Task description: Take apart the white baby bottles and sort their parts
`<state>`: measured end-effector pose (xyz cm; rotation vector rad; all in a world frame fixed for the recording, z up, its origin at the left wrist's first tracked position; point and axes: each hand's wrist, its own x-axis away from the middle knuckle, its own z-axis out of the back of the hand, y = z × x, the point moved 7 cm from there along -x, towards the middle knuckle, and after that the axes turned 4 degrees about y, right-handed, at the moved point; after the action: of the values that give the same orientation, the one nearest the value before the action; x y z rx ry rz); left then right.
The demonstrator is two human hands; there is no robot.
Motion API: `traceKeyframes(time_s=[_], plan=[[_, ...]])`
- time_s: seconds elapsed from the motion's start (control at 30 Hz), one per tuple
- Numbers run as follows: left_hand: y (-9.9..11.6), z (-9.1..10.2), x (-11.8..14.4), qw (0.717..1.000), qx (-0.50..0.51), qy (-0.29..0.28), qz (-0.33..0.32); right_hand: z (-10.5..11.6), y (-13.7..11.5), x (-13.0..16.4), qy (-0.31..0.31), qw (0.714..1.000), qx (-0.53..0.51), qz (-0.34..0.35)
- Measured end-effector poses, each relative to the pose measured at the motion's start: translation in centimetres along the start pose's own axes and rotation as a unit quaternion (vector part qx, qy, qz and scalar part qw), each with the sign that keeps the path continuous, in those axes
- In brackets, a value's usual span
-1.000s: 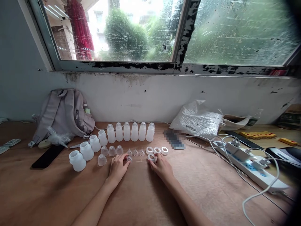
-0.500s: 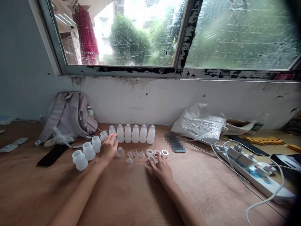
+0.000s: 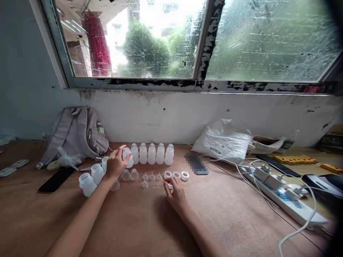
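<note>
My left hand (image 3: 115,163) is wrapped around the leftmost white bottle (image 3: 128,157) in a row of several small white bottles (image 3: 151,154) standing by the wall. My right hand (image 3: 174,192) rests on the wooden table (image 3: 150,228) with its fingertips on a white ring (image 3: 169,185). Three more white rings (image 3: 176,175) lie in a line just beyond it. Small clear nipples (image 3: 152,176) and clear domed caps (image 3: 130,175) lie between the hands. Wide-mouthed white jars (image 3: 87,184) stand left of my left wrist.
A grey backpack (image 3: 76,134) leans on the wall at left, with a black phone (image 3: 56,179) in front. A white plastic bag (image 3: 223,141), a blurred phone (image 3: 197,163) and a power strip (image 3: 284,194) with cables lie at right. Yellow tools (image 3: 294,158) lie far right.
My left hand left the nipple near the centre, moved up and left, and closed on the leftmost bottle. My right hand stayed at the ring, curling slightly.
</note>
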<state>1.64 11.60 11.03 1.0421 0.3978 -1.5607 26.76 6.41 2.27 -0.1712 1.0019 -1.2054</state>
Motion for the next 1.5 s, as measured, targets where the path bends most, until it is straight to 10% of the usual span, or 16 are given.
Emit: traceKeyframes(time_s=[0.17,0.47,1.13,1.3,1.5], plan=[[3.7,3.3,4.0,0.959,0.261,0.055,0.095,-0.3,-1.3,0.6,-0.022,0.960,-0.270,-0.071],[8.4,-4.4,13.6,0.814,0.467,-0.232,0.256,2.6,-0.7,0.8,0.093,0.977,-0.182,-0.060],[7.3,-3.4,12.0,0.930,0.274,-0.219,0.107,2.3,-0.9,0.0,0.070,0.989,-0.102,-0.083],[7.1,-4.1,12.6,0.902,0.312,-0.237,0.182,2.0,-1.5,0.8,0.075,0.992,-0.085,-0.060],[6.5,-6.9,14.8,0.793,0.392,-0.326,0.334,3.3,-4.2,2.1,0.062,0.979,-0.085,0.177]])
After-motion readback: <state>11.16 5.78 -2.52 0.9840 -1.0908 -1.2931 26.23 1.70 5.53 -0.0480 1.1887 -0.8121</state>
